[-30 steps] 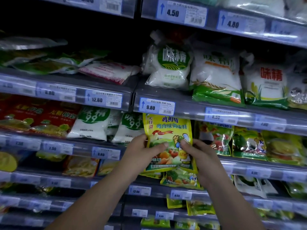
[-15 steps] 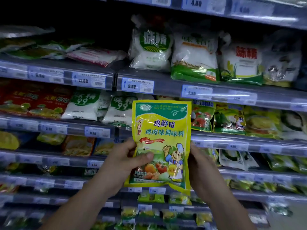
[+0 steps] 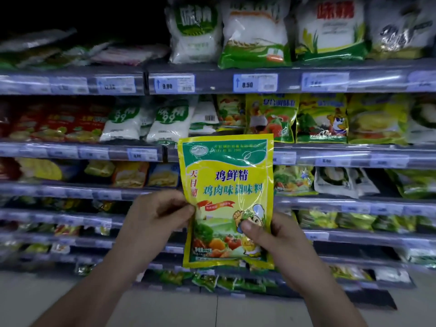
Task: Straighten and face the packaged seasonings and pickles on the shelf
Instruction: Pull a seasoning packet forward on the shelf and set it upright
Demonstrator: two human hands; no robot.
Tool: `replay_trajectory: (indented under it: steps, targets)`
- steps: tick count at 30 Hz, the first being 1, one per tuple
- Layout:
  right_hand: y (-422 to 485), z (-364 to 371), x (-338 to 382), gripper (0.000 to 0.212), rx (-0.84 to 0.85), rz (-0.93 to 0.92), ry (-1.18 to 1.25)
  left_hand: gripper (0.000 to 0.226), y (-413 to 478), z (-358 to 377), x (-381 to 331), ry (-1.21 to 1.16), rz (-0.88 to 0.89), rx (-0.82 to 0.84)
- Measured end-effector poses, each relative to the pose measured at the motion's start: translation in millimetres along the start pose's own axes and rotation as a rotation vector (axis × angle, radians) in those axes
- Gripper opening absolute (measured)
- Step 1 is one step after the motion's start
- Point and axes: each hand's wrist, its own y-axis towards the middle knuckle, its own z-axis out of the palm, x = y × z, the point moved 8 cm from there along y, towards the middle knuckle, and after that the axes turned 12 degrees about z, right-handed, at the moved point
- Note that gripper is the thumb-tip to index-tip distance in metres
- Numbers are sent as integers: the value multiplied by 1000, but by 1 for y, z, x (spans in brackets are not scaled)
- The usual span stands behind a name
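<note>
Left thumb pinches the left edge of the glossy yellow-and-green plastic seasoning packet, and the other fingers curl away behind it. Right thumb presses flat on the cartoon chef at lower right, with the fingers wrapped round the back, out of sight. So the left hand and right hand both grip it. The packet is upright with its label facing us in the centre of the frame, in front of the shelves and resting on none of them.

Now the hazards. That film looks slick, and an edge pinch like the left one could slide off if either hand lets go early.

Its likely home is the row of yellow-green foil packets, right of centre in the upper half. A slumped white plastic bag with its barcode showing leans in beside them. Shove in carelessly and that bag, or a neighbouring packet, may topple or be pushed back.

The grey price-tag shelf rail is another snag. If the bottom seam catches on it, the packet folds over and ends up face down.
</note>
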Motion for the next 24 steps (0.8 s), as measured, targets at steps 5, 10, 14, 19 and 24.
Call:
replay_trajectory:
  steps: [5, 10, 14, 19, 24]
  targets:
    - [-14, -1, -3, 32, -6, 7, 39, 16, -14, 5, -5, 34, -64, -74]
    - [-19, -12, 4, 25, -61, -2, -56, 22, -11, 10, -34, 363, 117, -168]
    - [-21, -12, 8, 24, -18, 22, 67, 12, -4, 13, -17, -166, -30, -62]
    - [-18, -4, 8, 37, 42, 19, 130, 32, 4, 26, -27, -437, -21, 20]
    - [-6, -12, 23, 23, 4, 100, 330, 24, 14, 26, -28, -458, 52, -63]
